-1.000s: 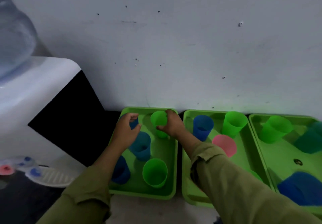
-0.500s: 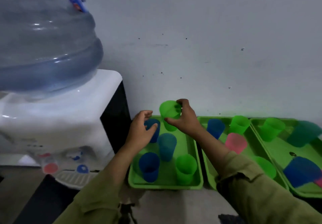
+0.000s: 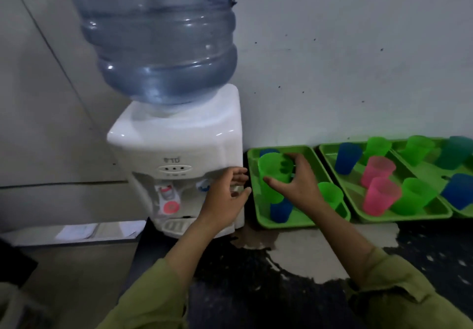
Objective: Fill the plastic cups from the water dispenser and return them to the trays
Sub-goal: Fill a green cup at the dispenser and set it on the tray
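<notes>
Green cup [image 3: 271, 175] gripped in right hand [image 3: 298, 182], left hand [image 3: 226, 195] beside

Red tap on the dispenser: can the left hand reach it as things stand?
Probably yes. The left hand is empty, fingers relaxed, at the right front of the dispenser; the red tap lies just left of it, nothing between. The right hand holds the green cup off to the side.

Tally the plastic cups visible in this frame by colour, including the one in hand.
Green cups: 5, counting the held green cup in the right hand
Blue cups: 4
Pink cups: 2
Teal cup: 1
Total: 12 visible; the hand may hide more.
</notes>
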{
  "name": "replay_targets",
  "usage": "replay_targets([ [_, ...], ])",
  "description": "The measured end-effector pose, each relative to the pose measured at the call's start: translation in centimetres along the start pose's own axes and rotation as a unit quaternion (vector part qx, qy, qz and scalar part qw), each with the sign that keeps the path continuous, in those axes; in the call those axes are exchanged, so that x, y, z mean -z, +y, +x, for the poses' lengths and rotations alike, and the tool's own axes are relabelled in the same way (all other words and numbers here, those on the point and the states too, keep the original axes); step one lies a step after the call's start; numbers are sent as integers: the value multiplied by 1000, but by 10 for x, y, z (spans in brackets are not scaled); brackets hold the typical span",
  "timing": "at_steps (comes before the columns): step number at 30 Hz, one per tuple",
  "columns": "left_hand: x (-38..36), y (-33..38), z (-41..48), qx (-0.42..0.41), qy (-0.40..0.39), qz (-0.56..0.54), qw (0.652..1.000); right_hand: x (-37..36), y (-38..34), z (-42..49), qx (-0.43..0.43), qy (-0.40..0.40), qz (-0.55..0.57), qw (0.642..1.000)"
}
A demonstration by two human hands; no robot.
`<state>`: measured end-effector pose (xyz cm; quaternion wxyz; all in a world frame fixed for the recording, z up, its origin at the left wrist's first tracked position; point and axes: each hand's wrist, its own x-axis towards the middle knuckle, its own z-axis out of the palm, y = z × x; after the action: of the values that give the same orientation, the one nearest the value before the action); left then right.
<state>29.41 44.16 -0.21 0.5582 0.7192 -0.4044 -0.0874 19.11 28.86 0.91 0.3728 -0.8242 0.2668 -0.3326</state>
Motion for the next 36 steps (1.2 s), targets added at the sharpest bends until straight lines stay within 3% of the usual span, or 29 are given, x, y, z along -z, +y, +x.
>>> replay_targets([
  [6,48,-32,-36,41,94,14,995,-46,-20,-58,-28,-37,41,998],
  [15,104,-72,-57,138,215,16,967,-136,-33,-115,-47,-173,37,983],
  [19,121,-83,-55,161,223,53,960,-171,-40,-118,-58,-209,43,975],
  [30,141,-88,-40,185,202,115,955,-236,-58,-102,-99,-120,130,979],
  [36,139,-94,-37,198,151,183,951,-246,-56,-96,-109,-127,165,972],
])
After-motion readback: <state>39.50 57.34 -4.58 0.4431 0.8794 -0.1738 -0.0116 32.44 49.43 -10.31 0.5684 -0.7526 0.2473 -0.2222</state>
